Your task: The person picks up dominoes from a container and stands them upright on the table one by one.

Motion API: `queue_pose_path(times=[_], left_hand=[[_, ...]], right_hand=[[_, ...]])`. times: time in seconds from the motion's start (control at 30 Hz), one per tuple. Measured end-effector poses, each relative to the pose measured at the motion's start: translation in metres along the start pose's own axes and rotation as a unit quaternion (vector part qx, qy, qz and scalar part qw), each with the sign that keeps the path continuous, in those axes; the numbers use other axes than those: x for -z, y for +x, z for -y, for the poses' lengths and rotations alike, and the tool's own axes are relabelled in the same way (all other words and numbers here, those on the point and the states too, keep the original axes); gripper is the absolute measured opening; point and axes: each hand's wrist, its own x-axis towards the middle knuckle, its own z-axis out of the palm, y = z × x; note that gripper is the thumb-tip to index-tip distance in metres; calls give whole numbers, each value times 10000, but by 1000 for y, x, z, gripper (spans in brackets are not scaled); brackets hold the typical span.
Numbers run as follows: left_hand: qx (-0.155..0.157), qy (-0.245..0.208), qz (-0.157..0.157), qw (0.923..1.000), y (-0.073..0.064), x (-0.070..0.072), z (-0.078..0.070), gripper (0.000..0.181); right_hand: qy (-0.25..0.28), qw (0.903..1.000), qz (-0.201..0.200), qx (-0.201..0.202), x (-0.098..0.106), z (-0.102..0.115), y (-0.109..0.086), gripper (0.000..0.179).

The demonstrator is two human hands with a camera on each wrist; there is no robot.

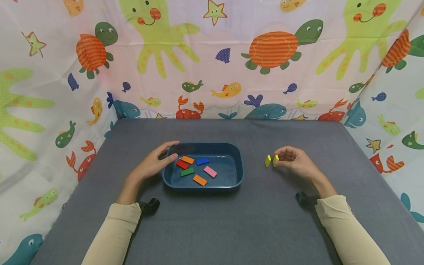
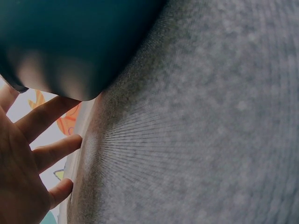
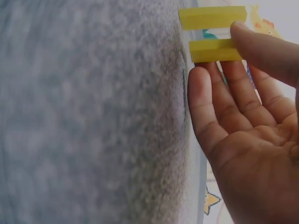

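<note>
Two yellow rectangular blocks stand upright on the table, a small gap apart. My right hand (image 1: 298, 162) pinches the right-hand yellow block (image 1: 274, 162) between thumb and fingers. Just to its left stands the other yellow block (image 1: 268, 161), untouched as far as I see; the right wrist view shows it above the held one. At the left end of a dark blue tray (image 1: 232, 173), my left hand (image 1: 149, 163) rests on the rim, thumb over the edge and fingers fairly straight along the outside. Inside the tray lie several flat blocks, among them a green block (image 1: 187, 172) and a pink block (image 1: 210, 171).
The grey table (image 1: 212, 224) extends around the tray and blocks. A printed cloth (image 1: 198, 44) with sea animals hangs along the back and both sides. Dark straps with devices sit at both wrists.
</note>
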Motion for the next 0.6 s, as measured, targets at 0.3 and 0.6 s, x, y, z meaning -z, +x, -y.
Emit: queue_pose_path(times=[0.3, 0.6], left_hand=[[64, -3, -17, 10000, -1, 0, -2, 58], [40, -20, -57, 10000, 0, 0, -2, 57]], right_hand=[[-33, 10000, 37, 16, -1, -4, 3, 33], [45, 9999, 106, 44, -2, -3, 2, 35]])
